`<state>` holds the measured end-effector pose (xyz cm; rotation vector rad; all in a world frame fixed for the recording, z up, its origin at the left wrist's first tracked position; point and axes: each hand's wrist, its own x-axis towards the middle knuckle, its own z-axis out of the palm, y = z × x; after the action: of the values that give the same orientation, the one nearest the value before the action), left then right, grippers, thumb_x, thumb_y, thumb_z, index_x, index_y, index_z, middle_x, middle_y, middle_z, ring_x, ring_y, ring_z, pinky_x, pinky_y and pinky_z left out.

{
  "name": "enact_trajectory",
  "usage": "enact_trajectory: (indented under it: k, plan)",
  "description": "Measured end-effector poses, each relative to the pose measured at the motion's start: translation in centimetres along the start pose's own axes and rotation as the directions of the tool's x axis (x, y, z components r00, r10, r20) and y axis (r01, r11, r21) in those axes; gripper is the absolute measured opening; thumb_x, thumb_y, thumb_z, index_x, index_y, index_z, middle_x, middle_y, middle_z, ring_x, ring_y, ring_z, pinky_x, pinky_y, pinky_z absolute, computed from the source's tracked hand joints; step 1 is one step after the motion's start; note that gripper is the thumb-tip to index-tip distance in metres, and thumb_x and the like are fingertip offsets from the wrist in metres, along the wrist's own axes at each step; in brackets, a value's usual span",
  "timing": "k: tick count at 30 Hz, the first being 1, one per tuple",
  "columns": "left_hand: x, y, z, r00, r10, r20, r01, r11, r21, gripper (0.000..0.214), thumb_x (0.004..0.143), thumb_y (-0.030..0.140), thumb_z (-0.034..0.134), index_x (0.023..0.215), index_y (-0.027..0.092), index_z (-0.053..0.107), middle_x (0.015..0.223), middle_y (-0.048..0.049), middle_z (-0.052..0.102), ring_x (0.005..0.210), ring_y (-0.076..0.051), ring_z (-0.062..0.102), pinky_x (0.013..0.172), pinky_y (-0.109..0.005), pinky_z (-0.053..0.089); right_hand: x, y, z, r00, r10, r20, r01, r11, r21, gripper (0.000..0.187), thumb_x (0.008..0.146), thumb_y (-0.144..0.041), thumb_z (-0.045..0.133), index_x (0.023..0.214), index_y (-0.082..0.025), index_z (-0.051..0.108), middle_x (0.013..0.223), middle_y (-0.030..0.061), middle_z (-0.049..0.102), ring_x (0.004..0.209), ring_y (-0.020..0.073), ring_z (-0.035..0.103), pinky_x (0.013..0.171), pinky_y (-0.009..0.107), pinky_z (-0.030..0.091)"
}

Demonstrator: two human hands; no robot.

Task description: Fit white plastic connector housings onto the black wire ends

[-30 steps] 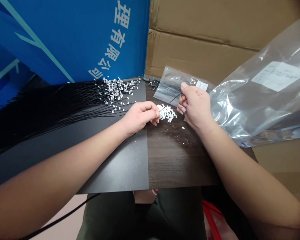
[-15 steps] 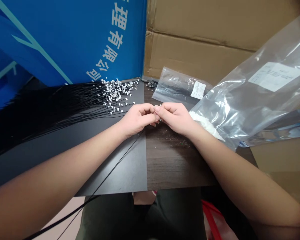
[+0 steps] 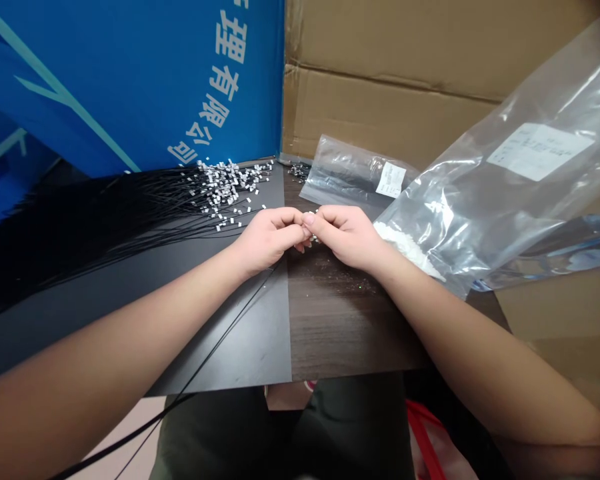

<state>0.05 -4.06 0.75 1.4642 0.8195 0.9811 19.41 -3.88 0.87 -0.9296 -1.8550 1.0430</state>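
Working over the worktop (image 3: 350, 327), you have several ways to slip. The bundle (image 3: 75, 227) lies along its far left, strands crossed at the tips, so a tug on one could drag others loose. At the right edge, the bag (image 3: 485, 213) sits close by your right forearm; an elbow swing could shift it and spill its white load. Your left hand (image 3: 267, 240) is curled into a tight pinch; your right hand (image 3: 353, 237) meets it fingertip to fingertip, also drawn closed, its hold hidden. Past the near edge, the cable (image 3: 120, 445) crosses below the wire (image 3: 220, 341), which runs up beneath your left hand, apparently gripped there; a snag could pull it free. Loose bits (image 3: 315, 238) lie just behind your fingers, where a knuckle could scatter them.
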Motion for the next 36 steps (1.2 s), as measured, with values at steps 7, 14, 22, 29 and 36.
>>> enact_trajectory:
  k: [7, 14, 22, 29, 36]
  plan:
    - [0.0, 0.1, -0.1, 1.000, 0.008, 0.002, -0.008, 0.999, 0.039, 0.016, 0.082, 0.026, 0.074, 0.070, 0.017, 0.070, 0.067, -0.0018, 0.070, 0.067, -0.014, 0.063, 0.070, -0.028, 0.051, -0.2, 0.0, 0.1, 0.999, -0.024, -0.033, 0.024, 1.000, -0.011, 0.053, 0.096, -0.067, 0.072, 0.070, -0.020, 0.070, 0.069, 0.0002, 0.070, 0.065, 0.0131, 0.057, 0.065, 0.028, 0.044]
    - [0.0, 0.1, -0.2, 1.000, 0.000, -0.003, 0.000, 1.000, 0.009, 0.012, 0.079, 0.023, 0.072, 0.070, 0.017, 0.069, 0.067, -0.0007, 0.070, 0.066, -0.013, 0.063, 0.069, -0.028, 0.050, 0.0, 0.0, -0.1, 0.997, -0.006, -0.081, 0.000, 0.998, -0.070, 0.062, 0.093, -0.075, 0.071, 0.064, -0.021, 0.059, 0.061, -0.0029, 0.053, 0.060, 0.0117, 0.043, 0.058, 0.029, 0.034]
    - [0.1, 0.3, -0.2, 0.999, -0.023, -0.038, 0.024, 0.999, 0.022, 0.004, 0.075, 0.021, 0.069, 0.073, 0.018, 0.071, 0.068, -0.0002, 0.071, 0.065, -0.013, 0.063, 0.069, -0.028, 0.051, 0.2, -0.5, -0.8, 0.982, -0.002, -0.187, -0.020, 0.993, -0.112, 0.071, 0.091, -0.081, 0.066, 0.058, -0.023, 0.043, 0.057, -0.0037, 0.040, 0.058, 0.0118, 0.033, 0.055, 0.031, 0.028]
    - [0.2, 0.0, -0.3, 0.999, -0.006, -0.035, 0.007, 1.000, 0.018, 0.006, 0.077, 0.022, 0.071, 0.073, 0.018, 0.071, 0.069, -0.0011, 0.070, 0.065, -0.013, 0.062, 0.068, -0.029, 0.051, 0.5, 0.0, -2.0, 0.956, 0.028, -0.292, -0.036, 0.999, -0.023, 0.067, 0.091, -0.075, 0.073, 0.058, -0.024, 0.046, 0.055, -0.0026, 0.043, 0.054, 0.0117, 0.038, 0.052, 0.031, 0.030]
    - [0.2, -0.2, -0.2, 1.000, -0.003, -0.030, 0.003, 1.000, -0.015, 0.006, 0.076, 0.021, 0.072, 0.071, 0.018, 0.070, 0.068, -0.0015, 0.070, 0.064, -0.013, 0.061, 0.067, -0.030, 0.052, 1.4, 0.2, -3.2, 0.890, 0.131, -0.436, -0.043, 0.977, 0.207, 0.062, 0.090, -0.071, 0.078, 0.063, -0.027, 0.043, 0.051, -0.0058, 0.037, 0.043, 0.0105, 0.032, 0.043, 0.032, 0.029]
